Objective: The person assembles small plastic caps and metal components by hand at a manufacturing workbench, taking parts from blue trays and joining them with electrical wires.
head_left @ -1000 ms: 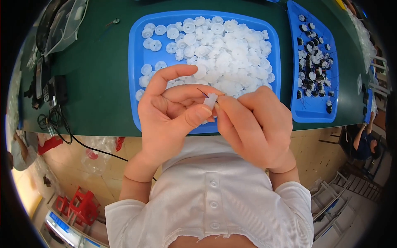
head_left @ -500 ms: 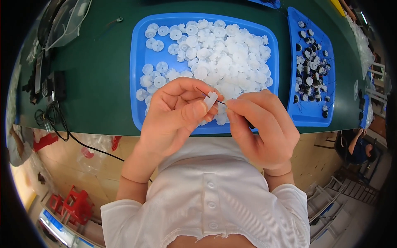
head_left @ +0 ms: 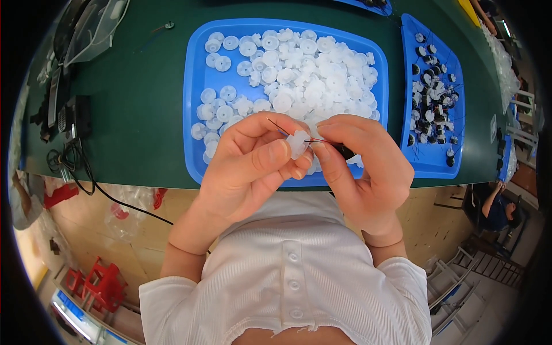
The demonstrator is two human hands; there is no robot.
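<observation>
from the head view, the left hand pinches a white gear piece above the blue tray's near rim while the right hand grips a small black part with thin wires, best threaded steadily; a clear bag lies far left on the green surface.

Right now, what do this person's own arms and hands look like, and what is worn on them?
Both hands, the left hand and the right hand, are bare: no gloves, rings or watch show. The forearms are bare too. The short sleeves of a white ribbed top with a row of white buttons end above the elbows.
</observation>
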